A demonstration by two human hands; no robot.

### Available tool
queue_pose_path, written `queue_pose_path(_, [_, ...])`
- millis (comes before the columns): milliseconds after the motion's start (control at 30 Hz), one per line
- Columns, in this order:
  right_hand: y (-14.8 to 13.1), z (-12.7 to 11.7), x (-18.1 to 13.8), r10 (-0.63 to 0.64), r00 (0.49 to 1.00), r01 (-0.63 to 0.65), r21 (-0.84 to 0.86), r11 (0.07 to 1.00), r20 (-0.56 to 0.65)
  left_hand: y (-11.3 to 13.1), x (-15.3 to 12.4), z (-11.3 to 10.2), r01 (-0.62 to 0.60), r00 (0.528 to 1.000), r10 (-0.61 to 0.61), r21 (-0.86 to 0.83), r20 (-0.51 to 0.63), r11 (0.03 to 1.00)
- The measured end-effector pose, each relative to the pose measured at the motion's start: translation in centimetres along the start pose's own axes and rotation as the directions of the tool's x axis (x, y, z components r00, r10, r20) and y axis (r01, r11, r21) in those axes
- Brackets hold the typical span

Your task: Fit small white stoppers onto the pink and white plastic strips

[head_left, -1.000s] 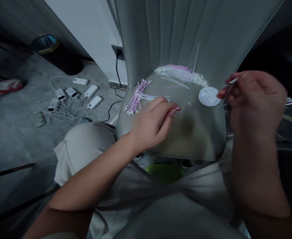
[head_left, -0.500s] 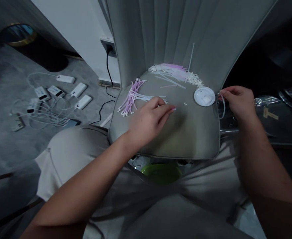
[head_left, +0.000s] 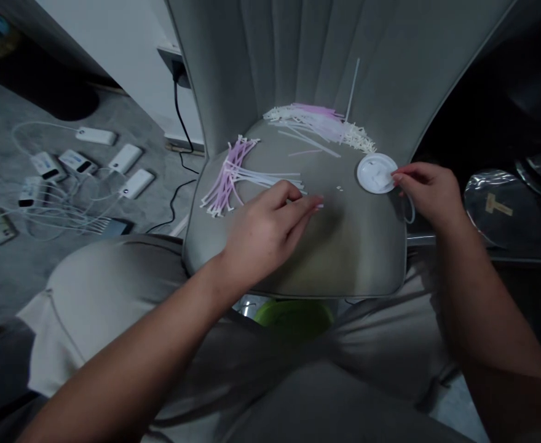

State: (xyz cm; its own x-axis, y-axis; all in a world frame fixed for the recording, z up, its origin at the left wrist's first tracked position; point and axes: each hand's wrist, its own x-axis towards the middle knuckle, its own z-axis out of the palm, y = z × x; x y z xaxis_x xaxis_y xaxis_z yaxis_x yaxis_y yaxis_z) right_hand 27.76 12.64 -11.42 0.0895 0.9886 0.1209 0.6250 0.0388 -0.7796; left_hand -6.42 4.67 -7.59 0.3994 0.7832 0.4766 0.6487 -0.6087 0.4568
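Over the seat of a grey chair [head_left: 358, 246], my left hand [head_left: 270, 227] is closed in a pinch on a small pinkish piece [head_left: 319, 205], mostly hidden by the fingers. My right hand [head_left: 430, 191] pinches a thin, bent white strip [head_left: 410, 210], fingertips at the right rim of a small round white dish [head_left: 367, 179]. A white lump lies inside that dish. Left of my left hand is a bundle of crossed pink strips [head_left: 227, 175] with white ends, with white strips [head_left: 265, 178] running out of it to the right. Farther back lies a pile of loose white and pink strips [head_left: 321, 123].
One white strip [head_left: 352, 89] leans against the backrest. Tiny white bits [head_left: 339, 188] lie on the seat. On the floor at left are several white power banks [head_left: 125, 159] with tangled cables. A green basin [head_left: 293, 314] sits below the seat.
My right hand has moved left with the bent strip, from beside the dish to its rim. The left hand keeps its pinch. The whole view has shifted slightly.
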Motion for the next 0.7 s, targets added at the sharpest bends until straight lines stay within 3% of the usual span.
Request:
queue_pose_path(167, [-0.1, 0.3, -0.3, -0.215, 0.977, 0.213, -0.22, 0.952, 0.017, 0.0, 0.0, 0.2, 0.007, 1.0, -0.006, 0.01, -0.025, 1.0])
queue_pose_path(333, [0.1, 0.2, 0.0, -0.213, 0.975, 0.186, -0.302, 0.935, -0.06, -0.1, -0.1, 0.2, 0.0, 1.0, 0.0, 0.013, -0.017, 1.0])
queue_pose_path(500, [0.5, 0.3, 0.2, -0.221, 0.974, 0.199, -0.283, 0.938, -0.048, -0.1, -0.1, 0.2, 0.009, 1.0, -0.008, 0.031, -0.017, 0.999])
queue_pose_path(700, [1.1, 0.4, 0.4, -0.163, 0.983, 0.126, -0.317, 0.94, -0.09, -0.3, -0.1, 0.4, 0.0, 1.0, 0.001, 0.034, -0.03, 0.999])
